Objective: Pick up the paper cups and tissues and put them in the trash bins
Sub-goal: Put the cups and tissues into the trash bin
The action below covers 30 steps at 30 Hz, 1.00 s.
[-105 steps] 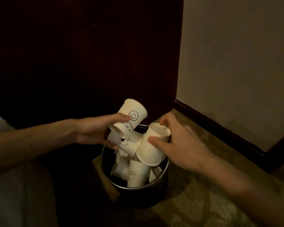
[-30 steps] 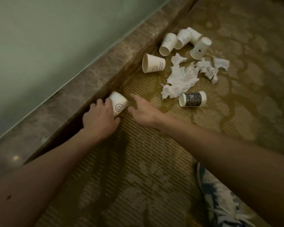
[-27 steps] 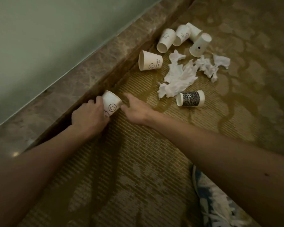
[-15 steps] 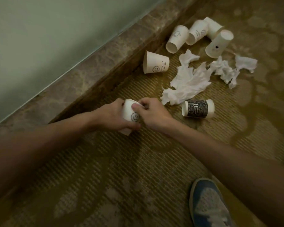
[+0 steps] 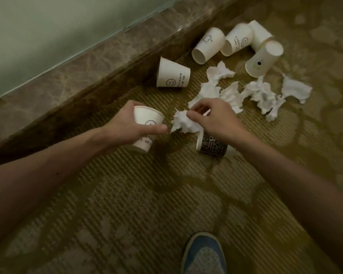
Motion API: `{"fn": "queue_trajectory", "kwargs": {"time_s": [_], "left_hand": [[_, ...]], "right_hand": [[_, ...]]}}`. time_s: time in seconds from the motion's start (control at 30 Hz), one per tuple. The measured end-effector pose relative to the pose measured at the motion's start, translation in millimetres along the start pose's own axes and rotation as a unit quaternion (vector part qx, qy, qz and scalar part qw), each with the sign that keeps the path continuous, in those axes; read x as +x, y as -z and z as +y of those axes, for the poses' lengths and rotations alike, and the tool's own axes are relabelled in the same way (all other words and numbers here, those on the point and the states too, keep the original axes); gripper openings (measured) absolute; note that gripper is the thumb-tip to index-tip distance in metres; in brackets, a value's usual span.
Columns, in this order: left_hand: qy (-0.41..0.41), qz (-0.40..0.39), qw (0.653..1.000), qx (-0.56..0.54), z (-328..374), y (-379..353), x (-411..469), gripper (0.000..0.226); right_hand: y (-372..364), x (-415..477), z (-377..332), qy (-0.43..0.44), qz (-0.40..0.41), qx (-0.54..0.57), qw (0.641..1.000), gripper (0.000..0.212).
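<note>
My left hand (image 5: 125, 128) grips a white smiley paper cup (image 5: 147, 120), mouth up, just above the carpet. My right hand (image 5: 216, 120) pinches a crumpled white tissue (image 5: 183, 122) right beside that cup. Under my right wrist a black-patterned cup (image 5: 211, 146) lies on its side. Another smiley cup (image 5: 173, 76) lies by the ledge. Several more white cups (image 5: 208, 45) lie at the back. Loose tissues (image 5: 261, 93) are strewn to the right. No trash bin is in view.
A marble ledge (image 5: 83, 62) under a pale wall runs diagonally along the left. Patterned carpet (image 5: 147, 204) covers the floor. My blue shoe (image 5: 204, 254) shows at the bottom edge.
My left hand has lifted the smiley cup from beside the ledge and turned it mouth up. My right hand left the cup and picked up a tissue from the pile.
</note>
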<state>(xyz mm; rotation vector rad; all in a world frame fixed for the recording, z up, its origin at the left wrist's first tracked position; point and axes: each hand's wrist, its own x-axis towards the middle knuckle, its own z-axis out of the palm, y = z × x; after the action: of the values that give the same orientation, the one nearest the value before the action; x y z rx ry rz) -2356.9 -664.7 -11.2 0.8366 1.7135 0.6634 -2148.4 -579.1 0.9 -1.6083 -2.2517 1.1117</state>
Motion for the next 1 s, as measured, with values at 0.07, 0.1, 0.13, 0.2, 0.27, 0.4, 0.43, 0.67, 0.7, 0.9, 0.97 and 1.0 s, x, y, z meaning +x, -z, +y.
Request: {"fn": "queue_trajectory", "kwargs": {"time_s": [0.07, 0.1, 0.13, 0.2, 0.27, 0.4, 0.43, 0.67, 0.7, 0.9, 0.97, 1.0], "left_hand": [[0.009, 0.02, 0.999, -0.044, -5, -5, 0, 0.098], [0.012, 0.028, 0.998, -0.059, -9, -8, -1, 0.096], [0.014, 0.034, 0.997, -0.069, -13, -11, -2, 0.096], [0.016, 0.042, 0.996, -0.081, -18, -17, -5, 0.098], [0.016, 0.047, 0.994, -0.095, -20, -23, -10, 0.097], [0.006, 0.064, 0.991, -0.117, -17, -27, -15, 0.09], [0.004, 0.073, 0.99, -0.125, -15, -26, -16, 0.089], [0.002, 0.12, 0.975, -0.186, -3, -28, -22, 0.096], [0.003, 0.12, 0.973, -0.196, -1, -32, -21, 0.095], [-0.007, 0.09, 0.978, -0.188, 10, -54, -14, 0.092], [-0.007, 0.081, 0.981, -0.177, 12, -58, -11, 0.09], [-0.005, 0.079, 0.981, -0.176, 14, -60, -8, 0.09]], "right_hand": [[-3, 16, 7, 0.004, -0.065, -0.076, 0.995, 0.028], [-7, 22, 8, 0.005, -0.093, -0.113, 0.989, 0.038], [-12, 28, 9, 0.006, -0.117, -0.143, 0.983, 0.046], [-21, 36, 12, 0.004, -0.146, -0.183, 0.972, 0.054], [-27, 43, 15, 0.014, -0.149, -0.212, 0.966, 0.05], [-21, 44, 14, 0.028, -0.17, -0.122, 0.978, 0.026], [-17, 42, 11, 0.018, -0.181, -0.055, 0.982, 0.025], [28, 31, 8, -0.102, -0.167, 0.351, 0.916, 0.018], [35, 32, 12, -0.118, -0.148, 0.386, 0.903, 0.02], [57, 37, 41, -0.155, -0.01, 0.493, 0.856, 0.04], [59, 40, 51, -0.154, 0.061, 0.433, 0.886, 0.045], [59, 41, 56, -0.148, 0.097, 0.337, 0.925, 0.049]]}}
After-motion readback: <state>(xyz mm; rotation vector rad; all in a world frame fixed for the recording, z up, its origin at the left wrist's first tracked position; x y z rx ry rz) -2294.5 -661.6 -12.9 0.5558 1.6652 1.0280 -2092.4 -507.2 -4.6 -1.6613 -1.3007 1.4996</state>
